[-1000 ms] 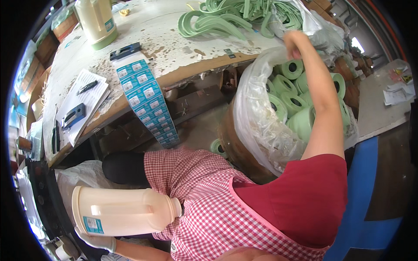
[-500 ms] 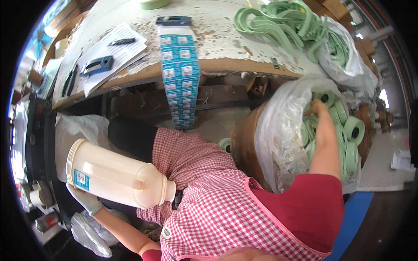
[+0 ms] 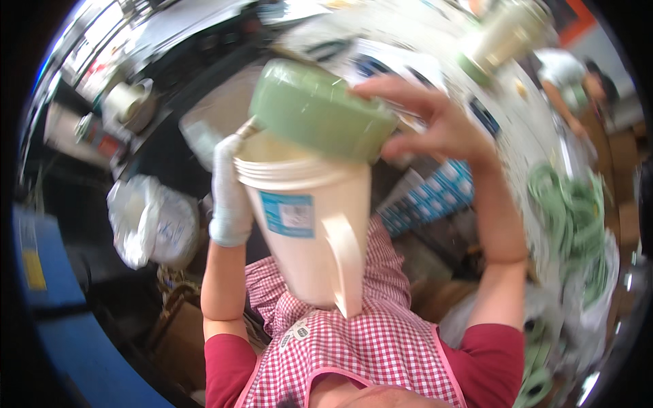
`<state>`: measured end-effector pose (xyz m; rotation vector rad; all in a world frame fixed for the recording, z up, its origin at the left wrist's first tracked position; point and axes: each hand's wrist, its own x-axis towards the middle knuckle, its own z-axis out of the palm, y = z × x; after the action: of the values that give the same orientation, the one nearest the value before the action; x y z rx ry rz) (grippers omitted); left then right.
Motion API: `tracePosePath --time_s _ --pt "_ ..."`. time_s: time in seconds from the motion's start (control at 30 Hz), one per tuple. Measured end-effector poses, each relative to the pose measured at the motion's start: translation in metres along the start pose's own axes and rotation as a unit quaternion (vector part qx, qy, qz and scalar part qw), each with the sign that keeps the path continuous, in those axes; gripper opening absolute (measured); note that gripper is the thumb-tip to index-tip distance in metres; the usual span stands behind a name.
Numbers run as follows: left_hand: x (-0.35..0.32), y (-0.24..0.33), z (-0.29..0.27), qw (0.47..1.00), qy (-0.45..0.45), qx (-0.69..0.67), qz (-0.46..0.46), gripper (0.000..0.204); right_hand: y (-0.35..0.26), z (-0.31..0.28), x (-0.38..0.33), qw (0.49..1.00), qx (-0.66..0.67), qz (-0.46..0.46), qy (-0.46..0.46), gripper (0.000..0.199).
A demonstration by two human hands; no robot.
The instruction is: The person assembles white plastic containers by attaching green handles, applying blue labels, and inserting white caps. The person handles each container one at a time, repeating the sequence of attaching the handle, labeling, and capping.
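A cream plastic jug (image 3: 289, 255) with a threaded mouth, a side handle and a blue label stands upright before my chest, leaning slightly. My left hand (image 3: 230, 183), in a white glove, is closed on the left side of it near the rim; most of its fingers are hidden. Over the mouth, tilted and covering only part of the opening, is a wide green screw lid (image 3: 316, 109). My bare right hand (image 3: 432, 126) grips that lid at its right edge, thumb below and fingers above, slightly blurred.
Behind the jug hangs a strip of blue labels (image 3: 432, 197) from the worn white table (image 3: 469, 95). A cream-and-green jug (image 3: 510, 37) stands on it. Green straps (image 3: 568, 214) lie at right, above bagged green lids (image 3: 534, 387). Another person (image 3: 568, 78) bends at far right.
My right hand has come out of the bag with a green lid and brought it over the jug. The jug has swung from lying sideways to mouth-up. The view has turned left.
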<state>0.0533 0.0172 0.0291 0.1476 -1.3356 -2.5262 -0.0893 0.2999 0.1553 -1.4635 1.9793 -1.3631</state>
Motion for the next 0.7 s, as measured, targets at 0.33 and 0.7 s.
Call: tracePosePath --time_s 0.33,0.7 --pt "-0.001 0.012 -0.008 0.995 0.050 0.026 0.084 0.082 0.132 0.147 0.074 0.723 0.687 -0.014 0.066 0.083" --pt "0.038 -0.022 -0.058 0.901 -0.050 0.220 0.370 0.082 0.128 0.163 0.089 0.828 0.542 -0.013 0.147 0.059"
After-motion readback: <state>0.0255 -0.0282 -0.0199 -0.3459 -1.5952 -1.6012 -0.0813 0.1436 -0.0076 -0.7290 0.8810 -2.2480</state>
